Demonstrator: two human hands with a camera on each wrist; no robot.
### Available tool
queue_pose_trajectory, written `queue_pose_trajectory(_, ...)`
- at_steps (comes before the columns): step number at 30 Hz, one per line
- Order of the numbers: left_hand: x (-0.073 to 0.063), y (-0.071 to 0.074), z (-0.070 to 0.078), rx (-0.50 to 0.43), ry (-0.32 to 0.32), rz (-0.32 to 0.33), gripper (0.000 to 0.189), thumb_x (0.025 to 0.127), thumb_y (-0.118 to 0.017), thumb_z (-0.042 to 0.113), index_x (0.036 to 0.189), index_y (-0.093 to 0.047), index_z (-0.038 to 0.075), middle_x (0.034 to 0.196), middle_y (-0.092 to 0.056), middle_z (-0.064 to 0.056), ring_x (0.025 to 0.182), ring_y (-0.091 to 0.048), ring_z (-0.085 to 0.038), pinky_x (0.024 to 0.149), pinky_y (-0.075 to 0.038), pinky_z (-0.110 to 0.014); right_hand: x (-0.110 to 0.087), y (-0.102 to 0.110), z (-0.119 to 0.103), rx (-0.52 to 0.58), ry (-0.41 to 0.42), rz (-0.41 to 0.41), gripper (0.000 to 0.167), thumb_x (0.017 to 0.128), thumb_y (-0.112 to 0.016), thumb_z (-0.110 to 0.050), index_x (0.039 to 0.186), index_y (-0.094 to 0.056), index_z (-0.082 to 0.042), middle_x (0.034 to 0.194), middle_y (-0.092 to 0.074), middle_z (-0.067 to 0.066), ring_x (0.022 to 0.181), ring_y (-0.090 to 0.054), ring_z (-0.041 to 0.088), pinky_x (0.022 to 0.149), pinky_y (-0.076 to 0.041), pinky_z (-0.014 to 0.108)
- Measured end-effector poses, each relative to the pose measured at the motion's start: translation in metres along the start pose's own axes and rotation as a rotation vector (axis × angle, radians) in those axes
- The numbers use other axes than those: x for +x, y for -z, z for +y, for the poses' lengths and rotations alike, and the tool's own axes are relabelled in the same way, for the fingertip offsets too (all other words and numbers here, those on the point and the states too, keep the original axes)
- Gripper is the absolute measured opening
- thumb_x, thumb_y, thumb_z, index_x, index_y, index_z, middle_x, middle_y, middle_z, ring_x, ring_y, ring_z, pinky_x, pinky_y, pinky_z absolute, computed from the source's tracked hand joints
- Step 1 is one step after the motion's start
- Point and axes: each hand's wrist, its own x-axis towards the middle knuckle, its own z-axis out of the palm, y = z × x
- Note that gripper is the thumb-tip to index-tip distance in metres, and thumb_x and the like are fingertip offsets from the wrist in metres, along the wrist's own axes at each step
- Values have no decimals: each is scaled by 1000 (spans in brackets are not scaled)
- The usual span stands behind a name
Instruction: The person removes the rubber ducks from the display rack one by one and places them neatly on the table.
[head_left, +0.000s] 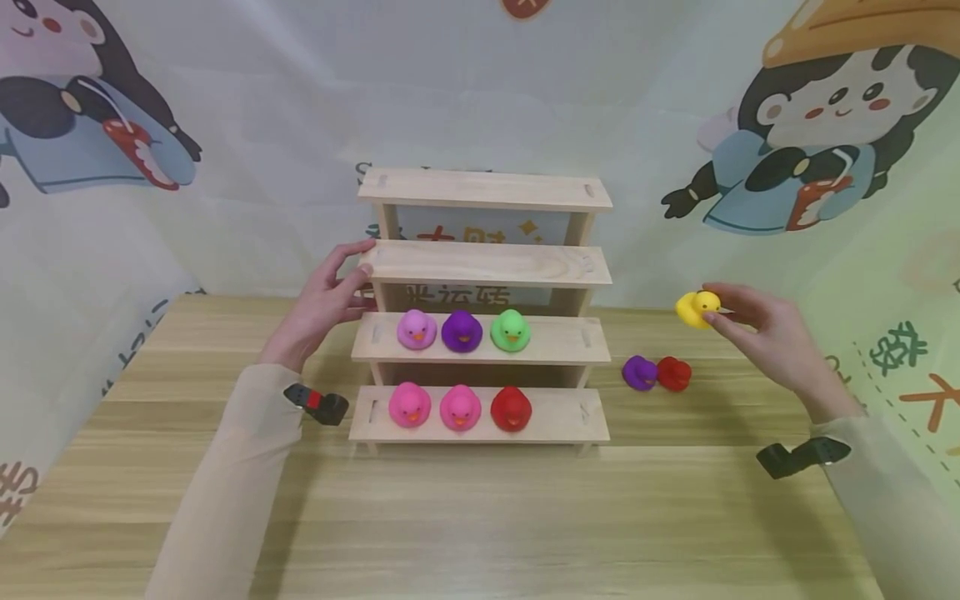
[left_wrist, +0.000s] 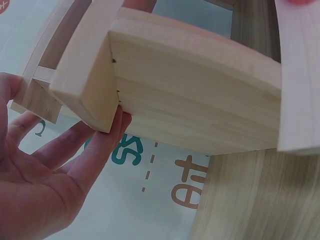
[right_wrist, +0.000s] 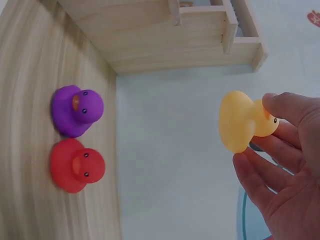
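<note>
My right hand (head_left: pixel 765 333) pinches a yellow rubber duck (head_left: pixel 697 309) between thumb and fingers, up off the table to the right of a wooden stepped shelf (head_left: pixel 480 262). In the right wrist view, the thumb presses the head of the duck (right_wrist: pixel 235 122) and fingertips support its other side. My left hand (head_left: pixel 322 292) holds the left end of the shelf's second step from the top. The left wrist view shows fingertips touching the wood (left_wrist: pixel 175 90) from below. A purple duck (head_left: pixel 640 372) and a red duck (head_left: pixel 674 374) sit side by side on the table beneath the right hand.
The third step holds a light purple duck (head_left: pixel 416 330), a dark purple duck (head_left: pixel 461 332) and a green duck (head_left: pixel 510 331). On the bottom step are two pink ducks (head_left: pixel 409 405) and a red duck (head_left: pixel 512 409). A printed cloth (head_left: pixel 480 100) hangs behind the wood-grain table (head_left: pixel 480 517).
</note>
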Motion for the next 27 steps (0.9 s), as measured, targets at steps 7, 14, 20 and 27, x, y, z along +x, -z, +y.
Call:
queue_pose_trajectory(7,-2,0,2,-16,1,-6,50,104,-43,32,151,-30,22,136,-46,-27,103,-62,-37,94,-49,-48,-7,-3,14,11,-10,-18,40,95,-62,-8,130,-53,8,119,-59,29,92,-49,-17,75,-44,3)
queue_pose_trajectory(14,-1,1,1,-14,-10,-6,50,104,-42,33,151,-30,22,134,-48,-26,102,-63,-34,93,-50,-46,-15,-6,28,7,-16,-19,40,95,-62,-7,130,-53,9,122,-57,30,94,-46,-17,77,-43,2)
queue_pose_trajectory(20,-1,0,0,-8,-11,-3,50,104,-42,35,151,-30,23,133,-48,-26,104,-62,-37,93,-51,-45,-25,-11,40,30,-12,-7,37,95,-61,-3,127,-53,12,121,-56,31,98,-44,-17,79,-42,2)
queue_pose_trajectory(27,-1,0,0,-9,-13,-3,50,104,-43,34,151,-30,23,132,-50,-27,100,-64,-31,91,-53,-40,-33,-15,52,34,-47,-26,36,96,-59,-3,127,-52,13,123,-55,31,101,-42,-15,81,-39,1)
